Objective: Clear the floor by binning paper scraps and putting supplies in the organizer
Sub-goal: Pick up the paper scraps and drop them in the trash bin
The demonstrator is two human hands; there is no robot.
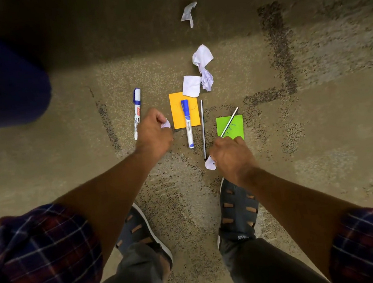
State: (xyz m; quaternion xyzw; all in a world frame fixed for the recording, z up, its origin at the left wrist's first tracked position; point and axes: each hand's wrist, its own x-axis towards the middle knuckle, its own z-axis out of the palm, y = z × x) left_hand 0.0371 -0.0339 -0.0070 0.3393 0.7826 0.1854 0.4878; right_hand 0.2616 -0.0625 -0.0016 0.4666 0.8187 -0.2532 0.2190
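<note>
Each hand was closed on a crumpled scrap: left hand (152,131) on one scrap (165,124), right hand (231,157) on another (209,163). Binning step in hand, apparently. Next move: carry both to the bin (6,79), far left; markers (187,122) remained on the floor (317,127)

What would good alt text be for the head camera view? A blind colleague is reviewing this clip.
Seen from above, a standing person's left hand and right hand each clutch a crumpled paper scrap over a speckled floor. Ahead lie two blue-capped whiteboard markers, two pencils, orange and green sticky notes, and more white scraps.
</note>
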